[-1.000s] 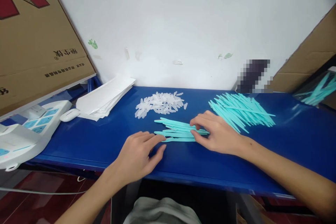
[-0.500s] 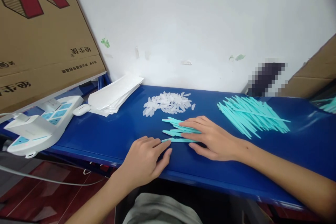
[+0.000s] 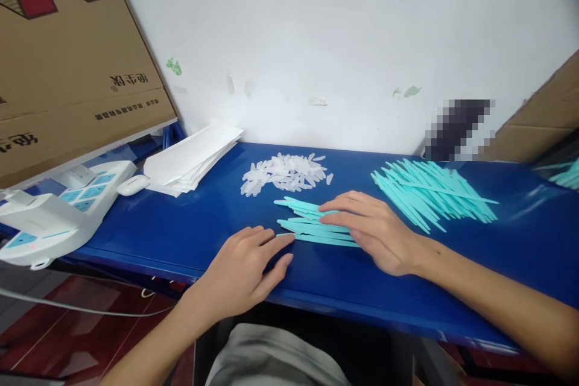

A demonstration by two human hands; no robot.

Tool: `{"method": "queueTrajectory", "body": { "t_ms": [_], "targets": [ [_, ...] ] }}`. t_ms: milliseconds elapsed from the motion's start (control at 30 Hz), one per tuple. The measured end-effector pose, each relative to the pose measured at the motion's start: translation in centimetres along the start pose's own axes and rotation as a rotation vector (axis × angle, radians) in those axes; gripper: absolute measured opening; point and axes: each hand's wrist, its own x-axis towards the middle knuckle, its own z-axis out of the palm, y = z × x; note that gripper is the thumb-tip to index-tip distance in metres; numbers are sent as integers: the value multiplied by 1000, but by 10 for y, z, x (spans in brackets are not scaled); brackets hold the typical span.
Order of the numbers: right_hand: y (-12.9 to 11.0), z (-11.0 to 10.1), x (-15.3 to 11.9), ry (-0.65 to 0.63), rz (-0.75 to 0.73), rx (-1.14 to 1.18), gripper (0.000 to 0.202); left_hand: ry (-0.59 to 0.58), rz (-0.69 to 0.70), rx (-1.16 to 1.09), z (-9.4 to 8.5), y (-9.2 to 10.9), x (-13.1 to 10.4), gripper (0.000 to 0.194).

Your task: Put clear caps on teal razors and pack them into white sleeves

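Observation:
Several flat turquoise plastic sticks (image 3: 312,228) with narrowed ends lie side by side in a small row between my hands. My left hand (image 3: 251,268) rests on the table at their left end. Its index fingertip touches the end of the nearest stick, and the thumb stands apart. Over the right part of the row, my right hand (image 3: 380,232) lies with fingers stretched out, index and middle fingertips on the sticks. Its palm hides their right ends. Behind them is a heap of small translucent white pointed pieces (image 3: 287,173). A larger pile of turquoise sticks (image 3: 434,193) lies to the right.
White paper sleeves (image 3: 192,160) are stacked at the back left, beside a white earbud-like case (image 3: 133,185). A power strip (image 3: 102,193) with plugged-in adapters sits on the left. A cardboard box (image 3: 81,72) leans there. The blue table (image 3: 181,235) meets a white wall (image 3: 294,42).
My right hand has slid slightly right along the sticks, uncovering more of them, its thumb now tucked closer to the fingers. My left hand has stayed at the stick ends. The view has shifted slightly.

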Motion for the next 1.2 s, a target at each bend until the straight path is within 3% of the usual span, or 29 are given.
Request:
{"method": "queueTrajectory", "body": {
  "t_ms": [167,300,400,467,567,667,867,1200],
  "targets": [
    [-11,7,4,-134,13,-181,32,-37,-20,1,-2,3,0,42],
    [-12,10,4,-84,5,-220,24,0,-63,-75,-5,1,0,40],
    [-11,11,4,-30,5,-205,21,78,-180,-55,-8,-17,1,39],
    [-11,12,4,3,-2,-200,19,138,-282,88,-11,-37,2,43],
    [-14,14,4,38,-3,-184,18,88,-351,174,-14,-62,1,54],
    [-16,17,5,7,15,-146,17,25,-331,172,-14,-70,0,59],
    [-18,15,8,-36,0,-167,15,-91,-179,51,-14,-67,-3,52],
    [-16,14,8,-82,47,-56,19,41,-66,-74,-16,-62,-2,37]
  ]
}}
